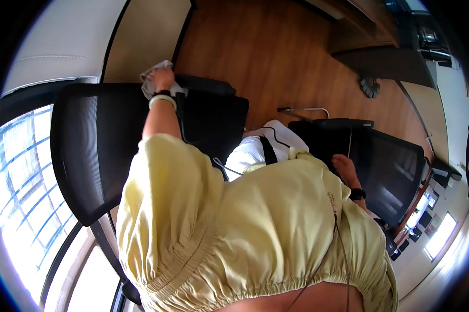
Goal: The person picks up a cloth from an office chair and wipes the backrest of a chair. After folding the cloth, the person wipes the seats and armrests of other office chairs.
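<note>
My left hand (163, 79) is closed on a crumpled light grey cloth (149, 83), with a pale bangle around the wrist. It is at the side of a black mesh office chair (122, 135), near the armrest (203, 85), and the cloth lies against the chair's edge. My right hand (344, 167), with a dark watch on its wrist, hangs low by a second black chair (387, 166). Its fingers are curled in, and no object shows in them.
Wooden floor (255, 52) stretches out ahead between the chairs. A beige panel (141, 41) stands at the upper left, beside a barred bright window (31, 192). A dark desk (382, 65) and a dark star-shaped base (369, 87) are at the upper right.
</note>
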Tool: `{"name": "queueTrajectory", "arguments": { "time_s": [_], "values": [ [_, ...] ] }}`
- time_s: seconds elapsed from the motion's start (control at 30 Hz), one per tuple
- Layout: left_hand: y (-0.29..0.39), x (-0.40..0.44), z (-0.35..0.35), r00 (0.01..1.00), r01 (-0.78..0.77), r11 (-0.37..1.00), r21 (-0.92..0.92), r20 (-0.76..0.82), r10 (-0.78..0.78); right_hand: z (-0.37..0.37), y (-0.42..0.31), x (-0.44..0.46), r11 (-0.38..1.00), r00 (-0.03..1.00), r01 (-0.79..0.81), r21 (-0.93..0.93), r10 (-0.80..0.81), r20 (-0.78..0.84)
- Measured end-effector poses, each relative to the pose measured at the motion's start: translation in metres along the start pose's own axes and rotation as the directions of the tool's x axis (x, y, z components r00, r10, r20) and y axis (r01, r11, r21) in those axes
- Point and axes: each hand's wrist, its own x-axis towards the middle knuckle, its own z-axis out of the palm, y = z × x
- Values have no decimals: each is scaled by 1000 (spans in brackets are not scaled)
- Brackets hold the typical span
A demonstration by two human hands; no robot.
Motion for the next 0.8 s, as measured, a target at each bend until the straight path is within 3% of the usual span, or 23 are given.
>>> {"name": "queueTrajectory", "arguments": {
  "time_s": [0.03,0.1,0.13,0.2,0.23,0.27,0.37,0.4,0.5,0.6,0.63,0.67,0.7,0.77,0.8],
  "values": [
    [-28,13,64,946,-178,983,-47,-283,158,4,-3,1,1000,1000,8,-22,-8,-7],
    [10,-16,27,985,-118,977,-176,-149,92,11,-5,1,998,999,16,-67,-18,-27],
    [32,-33,0,989,-136,989,-66,-68,131,13,-6,2,992,996,84,-98,-86,-16],
    [1,-6,59,965,-101,995,3,-242,99,17,-7,3,964,977,212,-160,-214,6],
    [-21,11,82,942,-78,996,31,-324,84,15,-4,6,969,979,202,-144,-204,0],
    [-45,25,82,951,-207,937,283,-167,261,12,0,9,973,981,190,-130,-192,-4],
    [-32,23,25,989,-121,988,99,-68,128,-1,-5,8,993,994,104,-49,-105,-33],
    [-19,14,28,967,30,989,-148,-246,-66,-1,-9,6,998,997,68,-10,-68,-37],
    [-11,20,53,957,-276,940,200,-31,288,9,0,8,996,994,0,86,9,-108],
    [-20,25,49,942,-331,941,75,90,324,20,-1,4,997,995,52,-59,-57,-80],
    [-19,27,48,932,-346,938,28,128,340,20,-2,5,984,987,147,-100,-152,-46],
    [-33,36,57,927,-365,918,154,158,341,18,-2,8,961,970,241,-139,-245,-10],
    [-43,34,71,974,-217,974,64,85,211,17,0,7,928,944,328,-176,-327,34],
    [-33,23,37,996,74,986,-152,-28,-79,14,-3,5,993,993,119,-21,-119,-22],
    [-21,16,18,998,45,998,-44,-36,-46,11,-7,4,998,999,14,57,-12,-40]
  ]
}}
